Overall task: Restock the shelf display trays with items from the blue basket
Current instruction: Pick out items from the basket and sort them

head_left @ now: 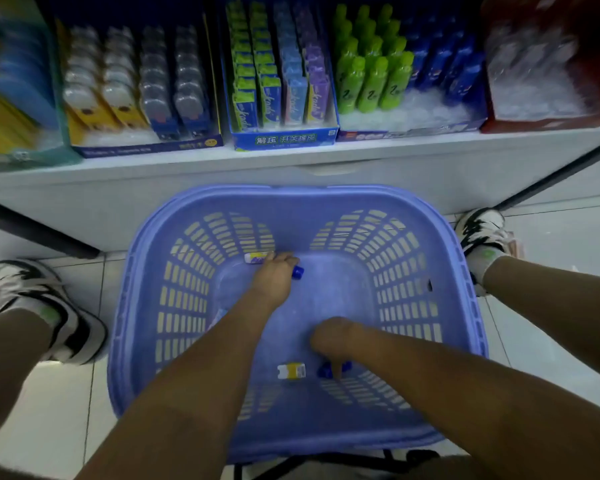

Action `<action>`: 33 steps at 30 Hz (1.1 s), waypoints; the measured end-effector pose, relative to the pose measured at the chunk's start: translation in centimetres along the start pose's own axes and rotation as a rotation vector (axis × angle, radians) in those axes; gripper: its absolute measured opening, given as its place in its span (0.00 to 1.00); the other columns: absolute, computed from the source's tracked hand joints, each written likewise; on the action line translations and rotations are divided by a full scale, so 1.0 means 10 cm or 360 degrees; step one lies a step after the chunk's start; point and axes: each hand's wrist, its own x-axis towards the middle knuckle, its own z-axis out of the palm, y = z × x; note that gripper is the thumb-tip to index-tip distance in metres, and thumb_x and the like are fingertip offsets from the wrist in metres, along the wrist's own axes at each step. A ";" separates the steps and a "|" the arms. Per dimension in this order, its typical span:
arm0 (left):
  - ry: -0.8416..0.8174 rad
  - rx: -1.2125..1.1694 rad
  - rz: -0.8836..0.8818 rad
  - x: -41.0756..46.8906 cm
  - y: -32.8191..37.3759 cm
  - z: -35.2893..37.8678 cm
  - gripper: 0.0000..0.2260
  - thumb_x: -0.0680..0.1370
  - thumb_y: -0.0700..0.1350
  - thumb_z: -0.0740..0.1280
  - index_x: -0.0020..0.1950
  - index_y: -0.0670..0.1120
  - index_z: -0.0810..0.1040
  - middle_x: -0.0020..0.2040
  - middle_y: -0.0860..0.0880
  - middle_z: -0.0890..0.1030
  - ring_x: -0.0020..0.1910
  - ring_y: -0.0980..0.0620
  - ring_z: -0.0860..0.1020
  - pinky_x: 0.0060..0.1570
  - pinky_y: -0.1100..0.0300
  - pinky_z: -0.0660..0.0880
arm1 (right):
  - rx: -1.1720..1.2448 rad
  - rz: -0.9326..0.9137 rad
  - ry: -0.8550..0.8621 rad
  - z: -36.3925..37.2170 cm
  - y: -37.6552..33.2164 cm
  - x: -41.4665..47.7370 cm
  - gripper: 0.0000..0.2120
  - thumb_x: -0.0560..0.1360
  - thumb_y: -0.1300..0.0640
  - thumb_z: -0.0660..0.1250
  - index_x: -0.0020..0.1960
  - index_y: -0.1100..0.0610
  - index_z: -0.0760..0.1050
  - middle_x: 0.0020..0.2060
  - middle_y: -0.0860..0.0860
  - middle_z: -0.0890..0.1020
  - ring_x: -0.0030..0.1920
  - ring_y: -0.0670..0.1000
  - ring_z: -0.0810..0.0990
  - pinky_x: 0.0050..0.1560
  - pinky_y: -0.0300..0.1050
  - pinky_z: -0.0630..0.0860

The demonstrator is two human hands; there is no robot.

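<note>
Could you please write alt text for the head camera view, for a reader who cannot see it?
Seen from above, a person's left hand grips a small blue-capped tube inside a blue basket on the floor, while the right hand touches a small blue item. A yellow-and-white item lies loose beside it; stocked display trays line the shelf behind.

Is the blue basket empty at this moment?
No, a yellow-and-white item lies on the blue basket floor beside the right hand.
</note>
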 end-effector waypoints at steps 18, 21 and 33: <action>-0.0526 -0.2194 -0.0418 -0.05 0.65 -0.83 0.08 0.76 0.36 0.58 0.38 0.44 0.71 0.27 0.51 0.76 0.23 0.56 0.69 0.22 0.67 0.63 | 0.1898 -0.0234 0.0786 -1.10 0.81 -1.48 0.09 0.74 0.68 0.66 0.52 0.59 0.75 0.43 0.59 0.79 0.37 0.48 0.77 0.40 0.35 0.76; -0.0637 -0.2646 -0.0140 -0.24 0.81 -1.20 0.06 0.78 0.41 0.60 0.45 0.43 0.75 0.32 0.51 0.80 0.24 0.58 0.69 0.21 0.69 0.62 | 0.2010 -0.0392 0.1112 -1.19 0.83 -1.90 0.13 0.72 0.70 0.67 0.56 0.62 0.76 0.45 0.55 0.81 0.42 0.49 0.78 0.45 0.34 0.77; 0.0184 -0.2030 0.0107 -0.48 1.40 -1.65 0.04 0.72 0.42 0.72 0.46 0.46 0.81 0.27 0.53 0.72 0.25 0.58 0.66 0.25 0.68 0.64 | 0.1980 -0.0188 0.1888 -1.34 0.71 -2.55 0.12 0.69 0.61 0.73 0.52 0.62 0.80 0.36 0.53 0.80 0.36 0.49 0.79 0.44 0.41 0.79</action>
